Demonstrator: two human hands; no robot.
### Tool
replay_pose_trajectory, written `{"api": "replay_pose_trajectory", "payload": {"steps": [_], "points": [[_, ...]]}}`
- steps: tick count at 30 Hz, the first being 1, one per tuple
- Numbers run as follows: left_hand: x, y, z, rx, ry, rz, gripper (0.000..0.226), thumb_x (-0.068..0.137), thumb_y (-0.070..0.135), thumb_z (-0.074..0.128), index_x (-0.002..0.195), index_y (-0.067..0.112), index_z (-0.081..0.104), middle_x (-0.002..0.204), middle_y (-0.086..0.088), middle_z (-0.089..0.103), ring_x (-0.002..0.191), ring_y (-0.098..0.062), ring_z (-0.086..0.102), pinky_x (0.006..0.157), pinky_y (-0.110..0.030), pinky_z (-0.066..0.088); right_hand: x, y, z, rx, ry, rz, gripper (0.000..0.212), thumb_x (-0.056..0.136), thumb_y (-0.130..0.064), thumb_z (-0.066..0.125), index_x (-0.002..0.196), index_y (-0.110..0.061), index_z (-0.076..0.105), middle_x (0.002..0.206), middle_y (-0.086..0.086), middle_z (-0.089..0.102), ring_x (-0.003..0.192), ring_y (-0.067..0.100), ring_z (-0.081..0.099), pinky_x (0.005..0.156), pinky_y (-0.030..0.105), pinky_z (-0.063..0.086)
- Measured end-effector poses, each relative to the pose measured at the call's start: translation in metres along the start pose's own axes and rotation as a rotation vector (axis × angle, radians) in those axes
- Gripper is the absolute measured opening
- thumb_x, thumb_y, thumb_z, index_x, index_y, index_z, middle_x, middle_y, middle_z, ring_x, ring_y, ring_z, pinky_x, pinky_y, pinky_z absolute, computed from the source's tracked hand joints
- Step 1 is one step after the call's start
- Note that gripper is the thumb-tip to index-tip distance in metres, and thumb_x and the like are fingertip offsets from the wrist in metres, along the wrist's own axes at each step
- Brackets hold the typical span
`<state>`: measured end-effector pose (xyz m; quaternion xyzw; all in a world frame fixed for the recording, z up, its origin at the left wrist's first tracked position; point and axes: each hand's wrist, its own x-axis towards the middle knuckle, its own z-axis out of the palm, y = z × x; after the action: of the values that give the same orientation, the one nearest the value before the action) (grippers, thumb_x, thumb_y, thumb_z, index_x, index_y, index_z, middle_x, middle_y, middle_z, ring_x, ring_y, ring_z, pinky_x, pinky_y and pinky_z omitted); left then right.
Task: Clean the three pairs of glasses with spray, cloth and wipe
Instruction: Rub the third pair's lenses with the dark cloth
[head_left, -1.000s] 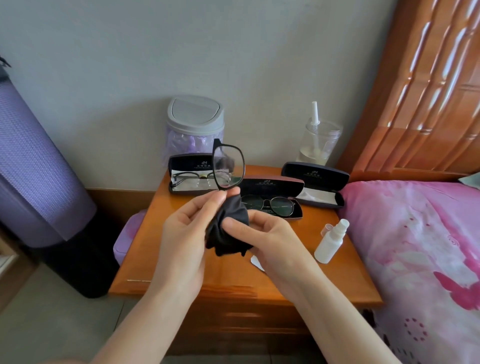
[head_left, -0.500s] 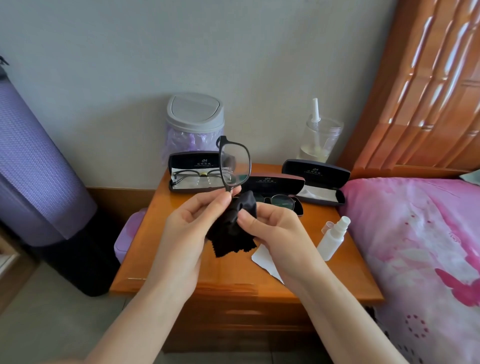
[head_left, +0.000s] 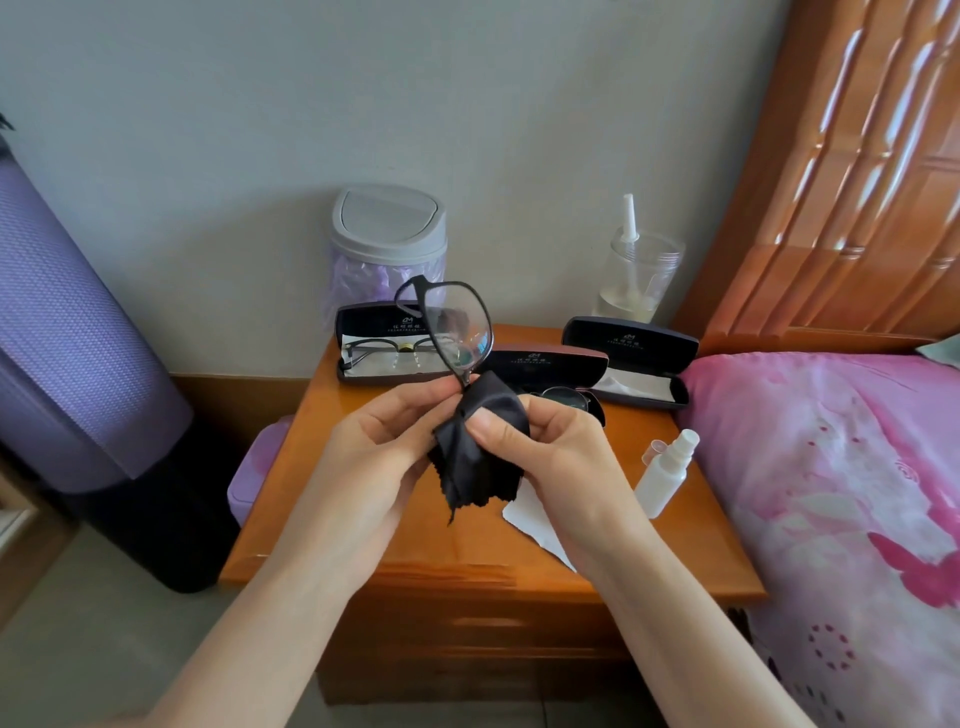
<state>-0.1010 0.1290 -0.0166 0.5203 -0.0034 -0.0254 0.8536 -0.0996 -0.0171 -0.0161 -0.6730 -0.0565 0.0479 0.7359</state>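
Pinching black-framed glasses (head_left: 457, 327) above the nightstand (head_left: 706, 551), left hand (head_left: 384, 447) fingers curled, right hand (head_left: 550, 452) pinching black cloth (head_left: 467, 467) over the lower lens, probably, hidden inside, white wipe (head_left: 535, 519) on nightstand half behind wrist

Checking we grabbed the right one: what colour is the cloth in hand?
Black cloth, clearest in head view, pinched by right hand.
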Motion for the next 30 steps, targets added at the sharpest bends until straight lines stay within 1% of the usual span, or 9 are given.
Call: {"api": "replay_pose_trajectory", "payload": {"steps": [2, 4, 7, 11, 15, 18, 22, 26, 30], "points": [[-0.002, 0.001, 0.001, -0.010, -0.029, -0.011, 0.026, 0.078, 0.012, 0.055, 0.100, 0.017, 0.068, 0.099, 0.001, 0.075, 0.094, -0.010, 0.070, 0.074, -0.017, 0.056, 0.000, 0.001, 0.000, 0.026, 0.005, -0.012, 0.045, 0.071, -0.036, 0.066, 0.101, -0.003, 0.070, 0.095, 0.014, 0.074, 0.094, 0.024, 0.070, 0.084, 0.032, 0.056], [-0.003, 0.003, 0.000, -0.007, -0.061, -0.035, 0.035, 0.076, 0.019, 0.056, 0.109, 0.018, 0.066, 0.107, 0.001, 0.073, 0.102, -0.010, 0.067, 0.085, -0.020, 0.054, 0.000, 0.002, -0.001, 0.036, -0.004, -0.022, 0.044, 0.076, -0.037, 0.062, 0.102, -0.003, 0.070, 0.097, 0.013, 0.074, 0.097, 0.022, 0.070, 0.088, 0.034, 0.054], [-0.003, 0.007, -0.002, 0.091, -0.165, -0.072, 0.034, 0.084, 0.023, 0.053, 0.115, 0.018, 0.065, 0.113, 0.001, 0.070, 0.110, -0.009, 0.063, 0.096, -0.023, 0.048, 0.000, 0.003, -0.001, 0.060, -0.052, -0.031, 0.038, 0.083, -0.034, 0.056, 0.101, -0.004, 0.070, 0.098, 0.011, 0.073, 0.101, 0.021, 0.068, 0.095, 0.037, 0.051], [-0.006, 0.011, -0.004, 0.211, -0.313, -0.152, 0.034, 0.090, 0.027, 0.046, 0.115, 0.016, 0.066, 0.115, 0.001, 0.070, 0.112, -0.007, 0.061, 0.097, -0.021, 0.047, 0.000, -0.001, -0.004, 0.095, -0.064, -0.033, 0.034, 0.083, -0.029, 0.057, 0.101, -0.002, 0.069, 0.097, 0.011, 0.073, 0.098, 0.021, 0.068, 0.089, 0.032, 0.053], [-0.005, 0.009, -0.006, 0.207, -0.164, -0.096, 0.032, 0.086, 0.027, 0.050, 0.105, 0.010, 0.070, 0.105, -0.004, 0.073, 0.107, -0.011, 0.064, 0.095, -0.026, 0.049, 0.000, -0.003, -0.006, 0.098, -0.111, 0.025, 0.037, 0.077, -0.019, 0.066, 0.110, -0.004, 0.067, 0.104, 0.015, 0.072, 0.100, 0.026, 0.069, 0.089, 0.035, 0.055], [-0.005, 0.004, -0.003, 0.127, -0.107, -0.091, 0.032, 0.087, 0.027, 0.051, 0.109, 0.011, 0.068, 0.107, -0.003, 0.072, 0.107, -0.012, 0.065, 0.096, -0.030, 0.045, 0.001, -0.006, -0.008, 0.059, -0.142, 0.044, 0.037, 0.076, -0.011, 0.069, 0.112, -0.005, 0.066, 0.103, 0.015, 0.073, 0.097, 0.027, 0.070, 0.086, 0.038, 0.057], [-0.006, 0.000, 0.001, 0.090, -0.050, -0.032, 0.033, 0.086, 0.024, 0.053, 0.114, 0.012, 0.066, 0.111, -0.002, 0.071, 0.109, -0.011, 0.063, 0.098, -0.031, 0.044, 0.002, -0.009, -0.014, -0.036, -0.119, 0.035, 0.027, 0.081, 0.000, 0.067, 0.109, -0.003, 0.066, 0.097, 0.013, 0.075, 0.089, 0.024, 0.073, 0.076, 0.030, 0.058], [-0.007, -0.003, 0.003, 0.089, -0.042, -0.001, 0.034, 0.083, 0.023, 0.054, 0.113, 0.012, 0.067, 0.107, -0.002, 0.073, 0.105, -0.010, 0.065, 0.091, -0.025, 0.053, 0.000, -0.008, -0.014, -0.123, -0.105, -0.023, 0.024, 0.081, 0.001, 0.068, 0.104, -0.005, 0.067, 0.092, 0.010, 0.075, 0.084, 0.020, 0.073, 0.073, 0.026, 0.058], [-0.009, -0.002, 0.006, 0.125, -0.068, -0.018, 0.035, 0.084, 0.030, 0.052, 0.111, 0.014, 0.068, 0.107, -0.003, 0.072, 0.105, -0.012, 0.066, 0.085, -0.022, 0.054, -0.001, -0.005, -0.010, -0.188, -0.090, -0.103, 0.019, 0.085, -0.007, 0.066, 0.104, -0.008, 0.068, 0.095, 0.005, 0.075, 0.089, 0.012, 0.072, 0.073, 0.021, 0.057]]}}
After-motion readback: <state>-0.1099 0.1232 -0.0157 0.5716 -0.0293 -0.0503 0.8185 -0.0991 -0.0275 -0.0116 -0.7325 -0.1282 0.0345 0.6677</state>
